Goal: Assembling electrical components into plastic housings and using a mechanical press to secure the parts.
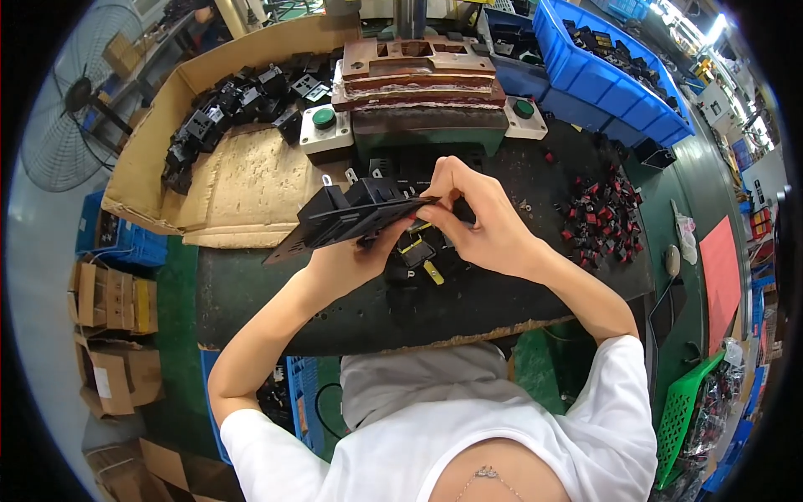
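Observation:
A black plastic panel (343,221), with blocky sockets and upright metal terminals along its far side, is tilted in the air over the dark work mat. My left hand (350,261) is closed around its near, lower side. At the panel's right end, my right hand (493,227) pinches the edge between thumb and bent fingers; anything small between those fingertips is hidden. Just below the hands, on the mat, sits a black part with yellow strips (418,249). Farther back stands a press fixture (422,79) with a green button (324,119) on its left and another green button (524,108) on its right.
A cardboard tray (242,184) holding many black parts lies at the left. On the mat's right side is a pile of small red-and-black pieces (602,213). A blue crate (611,79) of black parts stands at the back right. The mat's front edge (468,336) is worn.

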Motion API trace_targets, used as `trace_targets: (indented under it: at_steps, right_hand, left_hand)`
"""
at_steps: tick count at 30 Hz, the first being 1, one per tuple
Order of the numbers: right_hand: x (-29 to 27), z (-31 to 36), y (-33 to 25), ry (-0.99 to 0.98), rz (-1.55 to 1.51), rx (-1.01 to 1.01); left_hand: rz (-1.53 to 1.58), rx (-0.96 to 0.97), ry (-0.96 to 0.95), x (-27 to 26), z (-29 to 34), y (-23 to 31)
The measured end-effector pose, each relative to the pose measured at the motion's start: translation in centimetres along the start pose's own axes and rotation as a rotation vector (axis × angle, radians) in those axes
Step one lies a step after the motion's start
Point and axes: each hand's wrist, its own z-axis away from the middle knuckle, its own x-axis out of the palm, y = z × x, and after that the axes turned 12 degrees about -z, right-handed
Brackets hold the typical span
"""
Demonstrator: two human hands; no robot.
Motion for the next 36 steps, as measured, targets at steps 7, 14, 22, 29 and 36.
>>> trace_targets:
  at_steps: [7,14,22,29,36]
  right_hand:
    - [0.2,0.0,0.5,0.028,0.006,-0.031]
    - [-0.8,-0.5,0.3,0.007,-0.282,0.136]
    - [-1.6,-0.6,1.0,-0.025,-0.946,0.672]
    - [-1.6,-0.6,1.7,-0.032,-1.064,0.741]
    - [-3.0,-1.0,1.2,0.051,-0.500,0.418]
  left_hand:
    - [0.010,0.071,0.037,0.1,0.0,-0.8]
    - [0.205,-0.158,-0.126,-0.3,-0.5,0.0]
    - [0.628,-0.413,-0.390,-1.3,-0.4,1.0]
    - [0.617,-0.398,-0.386,-1.4,-0.4,1.1]
    - [0.544,-0.440,-0.597,-2.5,-1.4,0.0]
